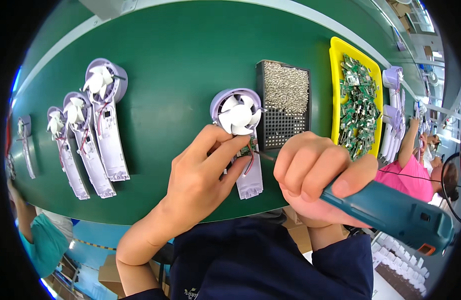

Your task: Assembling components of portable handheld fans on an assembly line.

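Observation:
A half-built handheld fan (239,116) with a lilac ring, white blades and a white handle shell lies in front of me. My left hand (198,167) is closed on it just below the blades, fingers pressed at a small green circuit board (250,146). Red and dark wires (250,164) trail from that spot over the handle. My right hand (318,172) grips a teal electric screwdriver (390,210), its bit pointing left toward the board. Fingers partly hide where the bit tip ends.
A black tray of small screws (285,90) sits beyond my right hand. Right of it stands a yellow bin (335,75) full of circuit boards. Several open fan bodies (108,125) lie at left, more (393,115) at far right. Other people work on both sides.

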### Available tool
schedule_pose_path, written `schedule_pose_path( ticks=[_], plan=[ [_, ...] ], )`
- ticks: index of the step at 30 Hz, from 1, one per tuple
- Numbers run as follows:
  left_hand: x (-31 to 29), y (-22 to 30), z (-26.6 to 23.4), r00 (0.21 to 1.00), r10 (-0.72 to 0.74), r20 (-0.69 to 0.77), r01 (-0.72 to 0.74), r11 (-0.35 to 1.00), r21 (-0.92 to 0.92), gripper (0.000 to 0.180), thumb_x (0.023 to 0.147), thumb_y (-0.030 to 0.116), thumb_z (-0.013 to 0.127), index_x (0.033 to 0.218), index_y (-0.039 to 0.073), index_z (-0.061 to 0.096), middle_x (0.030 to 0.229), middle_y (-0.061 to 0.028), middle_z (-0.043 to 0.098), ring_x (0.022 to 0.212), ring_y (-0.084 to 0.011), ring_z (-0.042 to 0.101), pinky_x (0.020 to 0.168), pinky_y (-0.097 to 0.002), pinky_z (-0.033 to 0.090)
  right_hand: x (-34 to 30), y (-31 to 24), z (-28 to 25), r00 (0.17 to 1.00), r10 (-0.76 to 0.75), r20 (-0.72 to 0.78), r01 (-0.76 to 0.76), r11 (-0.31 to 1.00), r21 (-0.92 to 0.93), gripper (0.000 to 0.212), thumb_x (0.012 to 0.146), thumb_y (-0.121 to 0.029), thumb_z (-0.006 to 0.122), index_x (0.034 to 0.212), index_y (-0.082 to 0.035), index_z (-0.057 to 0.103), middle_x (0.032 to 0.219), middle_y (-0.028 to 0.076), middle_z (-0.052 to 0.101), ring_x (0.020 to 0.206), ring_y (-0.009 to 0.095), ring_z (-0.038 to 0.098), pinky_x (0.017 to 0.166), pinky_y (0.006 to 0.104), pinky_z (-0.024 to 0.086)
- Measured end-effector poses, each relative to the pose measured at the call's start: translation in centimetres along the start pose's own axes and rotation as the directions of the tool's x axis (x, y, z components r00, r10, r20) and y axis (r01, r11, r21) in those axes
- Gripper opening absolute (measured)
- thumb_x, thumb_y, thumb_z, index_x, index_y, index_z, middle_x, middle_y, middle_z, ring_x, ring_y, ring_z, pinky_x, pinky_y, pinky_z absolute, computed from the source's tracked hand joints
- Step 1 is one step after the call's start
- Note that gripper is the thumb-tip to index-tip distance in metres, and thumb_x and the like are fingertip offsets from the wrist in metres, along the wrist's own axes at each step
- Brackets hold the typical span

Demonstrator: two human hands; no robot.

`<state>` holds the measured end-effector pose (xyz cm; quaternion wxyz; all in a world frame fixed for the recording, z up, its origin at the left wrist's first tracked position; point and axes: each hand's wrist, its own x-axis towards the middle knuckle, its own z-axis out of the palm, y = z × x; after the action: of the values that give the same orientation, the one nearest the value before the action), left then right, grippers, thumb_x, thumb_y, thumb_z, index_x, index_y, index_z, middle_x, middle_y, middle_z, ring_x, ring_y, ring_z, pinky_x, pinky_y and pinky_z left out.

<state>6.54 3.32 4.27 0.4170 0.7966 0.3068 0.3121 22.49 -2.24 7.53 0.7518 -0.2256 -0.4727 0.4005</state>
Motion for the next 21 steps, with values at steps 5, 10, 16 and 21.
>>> schedule_pose_path(
  ticks=[5, 10, 16, 21],
  plan=[
    [-0.3, -0.4, 0.2, 0.999, -0.034, -0.013, 0.034, 0.999, -0.02, 0.037, 0.07, -0.006, 0.079, 0.105, 0.004, 0.07, 0.09, -0.0073, 0.059, 0.07, -0.0193, 0.062, 0.057, -0.0303, 0.05, -0.2, 0.6, 0.6, 1.0, 0.023, -0.014, -0.026, 0.982, -0.186, 0.046, 0.093, -0.062, 0.054, 0.097, -0.016, 0.05, 0.063, 0.001, 0.049, 0.042, 0.014, 0.043, 0.04, 0.0286, 0.036],
    [-0.4, -0.4, 0.4, 0.998, -0.041, -0.038, 0.039, 0.998, -0.039, 0.036, 0.07, -0.005, 0.079, 0.104, 0.004, 0.07, 0.09, -0.0069, 0.059, 0.069, -0.0201, 0.062, 0.056, -0.0304, 0.049, 0.0, 0.6, 0.5, 0.999, 0.045, 0.01, -0.041, 0.973, -0.225, 0.044, 0.093, -0.059, 0.055, 0.098, -0.016, 0.052, 0.062, 0.001, 0.049, 0.043, 0.015, 0.042, 0.041, 0.0298, 0.036],
    [-0.5, -0.4, 0.6, 0.998, -0.047, -0.04, 0.046, 0.999, -0.019, 0.035, 0.07, -0.004, 0.079, 0.103, 0.005, 0.07, 0.086, -0.0063, 0.058, 0.068, -0.0202, 0.061, 0.055, -0.0308, 0.049, -0.5, 1.1, 0.2, 0.994, 0.031, 0.1, -0.005, 0.968, -0.252, 0.043, 0.092, -0.058, 0.057, 0.099, -0.016, 0.053, 0.062, 0.002, 0.051, 0.043, 0.015, 0.043, 0.041, 0.03, 0.036],
    [-0.5, -0.3, 0.7, 0.997, -0.065, -0.049, 0.064, 0.998, -0.023, 0.034, 0.071, -0.004, 0.078, 0.103, 0.005, 0.07, 0.085, -0.0062, 0.058, 0.066, -0.0193, 0.06, 0.055, -0.0308, 0.049, -0.5, 1.2, 0.6, 0.993, 0.051, 0.106, -0.019, 0.959, -0.284, 0.042, 0.094, -0.057, 0.054, 0.1, -0.016, 0.054, 0.063, 0.002, 0.051, 0.044, 0.016, 0.044, 0.041, 0.0304, 0.037]
  ],
)
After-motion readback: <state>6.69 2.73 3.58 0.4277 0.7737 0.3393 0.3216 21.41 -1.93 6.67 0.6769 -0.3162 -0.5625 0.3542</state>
